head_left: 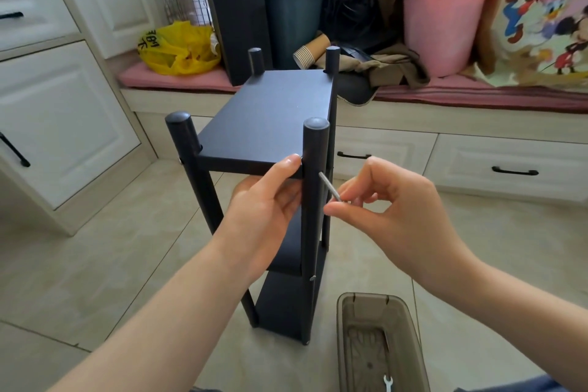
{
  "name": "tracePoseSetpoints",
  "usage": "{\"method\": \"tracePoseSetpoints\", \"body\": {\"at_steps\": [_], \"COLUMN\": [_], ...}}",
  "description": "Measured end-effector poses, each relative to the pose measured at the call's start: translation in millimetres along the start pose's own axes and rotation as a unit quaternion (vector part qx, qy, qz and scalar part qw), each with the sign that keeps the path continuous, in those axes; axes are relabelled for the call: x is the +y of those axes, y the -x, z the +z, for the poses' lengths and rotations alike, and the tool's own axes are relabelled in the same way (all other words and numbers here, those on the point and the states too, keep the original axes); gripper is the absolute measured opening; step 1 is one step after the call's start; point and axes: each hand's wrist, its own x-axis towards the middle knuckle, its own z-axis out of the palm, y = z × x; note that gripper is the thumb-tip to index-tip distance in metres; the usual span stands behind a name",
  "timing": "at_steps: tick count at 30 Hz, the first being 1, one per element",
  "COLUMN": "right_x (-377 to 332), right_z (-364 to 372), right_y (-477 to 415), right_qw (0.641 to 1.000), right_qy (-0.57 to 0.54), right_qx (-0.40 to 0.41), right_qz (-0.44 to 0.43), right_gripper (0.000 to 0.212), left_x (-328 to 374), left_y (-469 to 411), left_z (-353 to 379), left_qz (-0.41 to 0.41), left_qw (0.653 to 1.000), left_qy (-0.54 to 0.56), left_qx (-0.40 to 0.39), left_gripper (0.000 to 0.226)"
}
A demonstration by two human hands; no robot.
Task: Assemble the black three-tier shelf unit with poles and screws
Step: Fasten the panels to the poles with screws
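Black shelf unit (267, 118) stands upright on the tiled floor (95, 264). Left hand (264, 207) grips the top board's near edge; right hand (388, 210) pinches a metal hex key (329, 186) against the near-right pole (313, 200).

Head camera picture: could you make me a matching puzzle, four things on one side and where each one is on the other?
1 left hand
2 right hand
3 pink bucket
4 small white wrench

A in the brown tray
B gripping the top shelf at its edge
C on the pink cushion
D pinching a thin metal tool

Pairs: 1-B, 2-D, 3-C, 4-A
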Motion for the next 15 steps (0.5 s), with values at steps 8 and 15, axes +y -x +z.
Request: {"method": "tracePoseSetpoints", "body": {"at_steps": [8,15], "right_x": [-2,-2], "right_z": [-5,3], "right_y": [-7,-13], "right_qw": [0.999,0.998], "right_qy": [-0.043,-0.052], "right_qx": [0.010,0.018], "right_qz": [0.020,0.026], "right_gripper": [0.024,0.026], "left_x": [0,3], "left_y": [-2,-4], "left_z": [-1,-4], "left_qz": [-0.005,-0.008], "left_qw": [1.000,1.000], "left_qy": [-0.002,-0.010], "left_qx": [0.005,-0.009], "left_gripper": [0.022,0.022]}}
